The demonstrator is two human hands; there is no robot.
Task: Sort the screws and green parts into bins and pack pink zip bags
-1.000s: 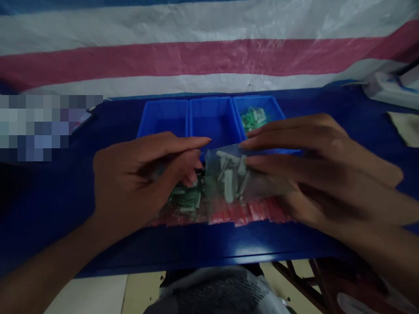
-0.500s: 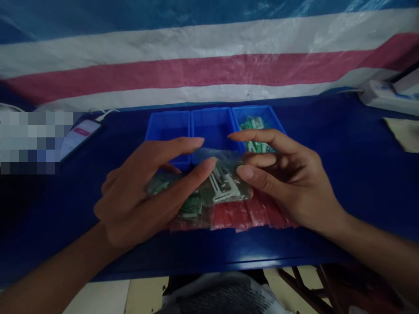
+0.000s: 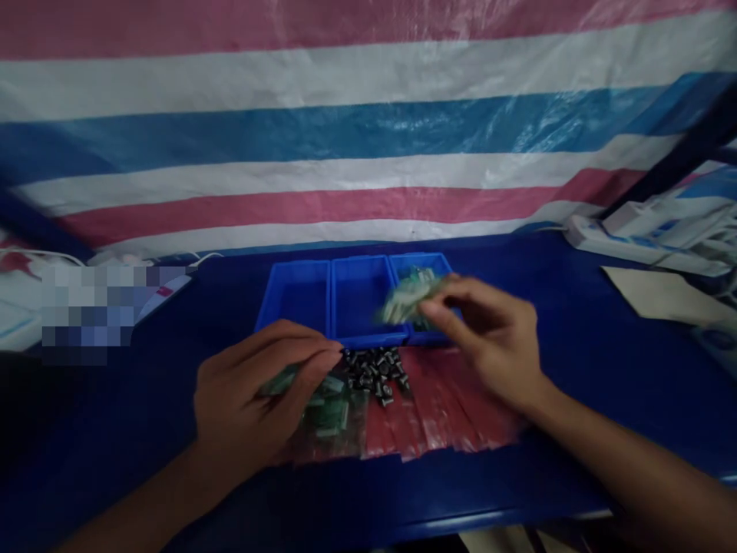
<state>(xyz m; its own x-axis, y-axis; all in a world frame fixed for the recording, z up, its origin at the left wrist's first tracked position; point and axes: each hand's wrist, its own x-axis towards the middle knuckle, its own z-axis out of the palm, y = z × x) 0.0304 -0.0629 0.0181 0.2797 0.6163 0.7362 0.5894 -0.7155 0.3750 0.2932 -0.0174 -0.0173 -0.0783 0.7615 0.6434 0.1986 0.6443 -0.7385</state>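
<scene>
My right hand pinches a blurred bundle of green and white parts just above the right compartment of a blue three-part bin. More green pieces lie in that compartment. My left hand curls around a clear bag of green parts at the near left. Between my hands, a heap of small dark metal fittings sits on a row of red plastic packets, close to the bin's front wall.
A blue tabletop carries everything. A striped plastic tarp hangs behind it. A white power strip and a beige sheet lie at the right. A phone, partly pixelated, lies at the left.
The clear bag of pale parts has gone from between my hands, and dark metal fittings now lie on the red packets. My right hand has risen toward the bin. The view has tilted upward.
</scene>
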